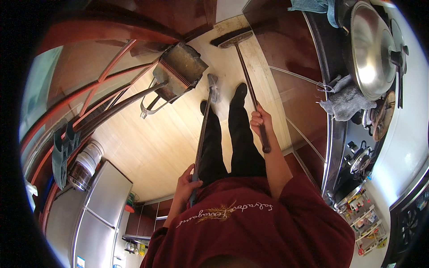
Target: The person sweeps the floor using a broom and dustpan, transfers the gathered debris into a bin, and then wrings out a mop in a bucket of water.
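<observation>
My right hand (261,119) is wrapped round the dark handle of a broom (245,67). The broom's wide head rests on the floor at the far end, with dark bristles along its far side. In my left hand (184,185) is the upper end of a long grey pole (204,129), held close to my shirt. That pole slants down to the floor between my feet and ends in a greyish, partly see-through head (214,89) whose kind I cannot make out. To the left of it sits a long-handled dustpan (181,67) with a toothed edge, its handle slanting toward the left.
Red rails (107,73) run along the left side, near a silver fridge (100,214). On the right, a dark counter carries a large lidded pan (373,49), grey cloths (346,102) and a gas burner (359,158). Dark red cabinets (299,89) stand below it.
</observation>
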Demonstrator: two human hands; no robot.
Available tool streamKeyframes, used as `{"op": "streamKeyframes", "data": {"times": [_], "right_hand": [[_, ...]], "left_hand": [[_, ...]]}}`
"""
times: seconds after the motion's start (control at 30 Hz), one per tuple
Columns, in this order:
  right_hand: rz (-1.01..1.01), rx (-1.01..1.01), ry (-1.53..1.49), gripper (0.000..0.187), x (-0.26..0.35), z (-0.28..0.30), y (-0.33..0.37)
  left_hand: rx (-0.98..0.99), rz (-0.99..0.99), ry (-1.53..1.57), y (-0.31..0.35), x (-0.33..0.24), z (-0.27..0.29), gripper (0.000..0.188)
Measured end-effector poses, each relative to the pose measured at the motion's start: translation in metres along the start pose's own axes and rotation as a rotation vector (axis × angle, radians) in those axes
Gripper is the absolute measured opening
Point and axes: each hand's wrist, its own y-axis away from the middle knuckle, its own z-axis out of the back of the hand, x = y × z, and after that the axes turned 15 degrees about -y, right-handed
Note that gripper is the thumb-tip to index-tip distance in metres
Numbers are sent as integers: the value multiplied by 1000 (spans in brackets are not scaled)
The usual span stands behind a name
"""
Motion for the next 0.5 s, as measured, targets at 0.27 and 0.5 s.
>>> {"op": "streamKeyframes", "data": {"times": [0.27, 0.5], "right_hand": [[-128, 139, 15, 17, 21, -25, -49], [-31, 19, -82, 17, 6, 18, -26]], "left_hand": [[-41, 65, 50, -19, 3, -5, 61], [-37, 34, 160, -31, 16, -6, 57]]}}
